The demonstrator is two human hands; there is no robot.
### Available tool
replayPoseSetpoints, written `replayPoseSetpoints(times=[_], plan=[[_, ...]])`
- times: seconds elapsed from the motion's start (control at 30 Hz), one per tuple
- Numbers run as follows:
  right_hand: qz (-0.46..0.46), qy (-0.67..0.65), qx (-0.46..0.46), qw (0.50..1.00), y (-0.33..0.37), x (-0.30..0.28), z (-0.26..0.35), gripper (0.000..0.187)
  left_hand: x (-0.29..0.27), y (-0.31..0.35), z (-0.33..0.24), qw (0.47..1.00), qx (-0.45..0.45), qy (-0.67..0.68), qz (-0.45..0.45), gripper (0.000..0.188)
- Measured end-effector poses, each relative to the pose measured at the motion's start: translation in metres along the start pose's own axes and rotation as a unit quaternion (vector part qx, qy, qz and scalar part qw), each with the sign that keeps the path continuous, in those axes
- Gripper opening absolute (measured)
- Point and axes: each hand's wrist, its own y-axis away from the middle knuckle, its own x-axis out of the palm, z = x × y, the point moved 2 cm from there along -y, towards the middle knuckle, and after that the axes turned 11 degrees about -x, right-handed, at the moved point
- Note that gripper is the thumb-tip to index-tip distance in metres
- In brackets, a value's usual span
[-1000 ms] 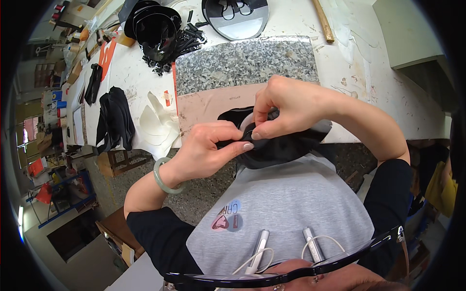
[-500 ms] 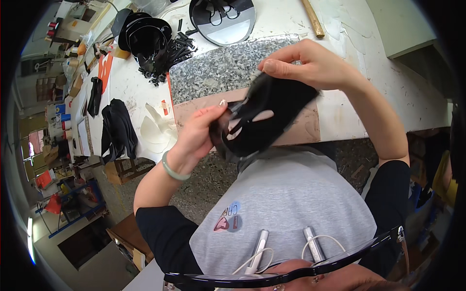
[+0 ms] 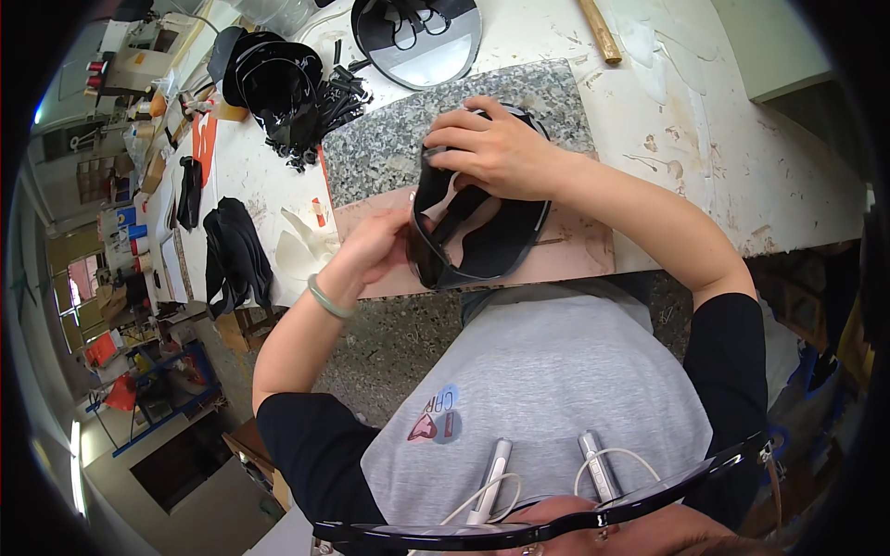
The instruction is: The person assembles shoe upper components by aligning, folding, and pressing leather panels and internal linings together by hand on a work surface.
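Observation:
A black shoe upper [image 3: 501, 232], glossy outside and matte inside with cut-out openings, stands bent into a loop in front of me. My left hand [image 3: 380, 246] grips its left side, fingers partly hidden behind the edge. From the right, my right hand [image 3: 496, 148] reaches across its far side, the fingers curled over the upper left rim. Beneath it lie a pinkish-brown board [image 3: 579, 246] and, behind that, a speckled grey stone slab [image 3: 371, 153].
A stack of glossy black pieces [image 3: 269, 79] and a heap of black scraps [image 3: 343, 102] sit at far left. A shiny rounded black item [image 3: 422, 56], a wooden handle [image 3: 601, 32], folded black pieces [image 3: 232, 255] and cream-coloured pieces [image 3: 301, 246] surround the slab.
My right hand has moved left and come down over the shoe upper's far side. The upper has turned and opened into a loop, lower over the board. My left hand stays at its left edge.

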Motion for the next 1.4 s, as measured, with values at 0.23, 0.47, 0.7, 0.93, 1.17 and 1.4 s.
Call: replayPoseSetpoints(times=[0.23,0.47,0.7,0.93,1.17,1.4], plan=[[0.065,-0.072,0.009,0.995,-0.022,0.011,-0.006,0.021,0.033,0.043,-0.051,0.826,0.287,-0.418,-0.246,0.042],[0.215,-0.238,0.117,0.94,-0.035,0.001,-0.012,0.024,0.021,0.029,-0.068,0.749,0.219,-0.607,-0.146,0.061],[0.273,-0.32,0.141,0.896,-0.02,0.025,-0.015,0.032,0.013,0.018,-0.073,0.765,0.152,-0.617,-0.101,0.062],[0.274,-0.243,0.132,0.921,-0.023,0.026,0.002,0.031,0.023,0.007,-0.068,0.669,0.248,-0.693,-0.104,0.058],[0.253,-0.11,0.123,0.953,-0.024,0.008,0.019,0.017,0.017,-0.002,-0.065,0.665,0.285,-0.684,-0.088,0.056],[0.267,-0.035,0.103,0.957,-0.02,-0.021,0.07,0.021,0.017,0.006,-0.057,0.647,0.294,-0.698,-0.084,0.052]])
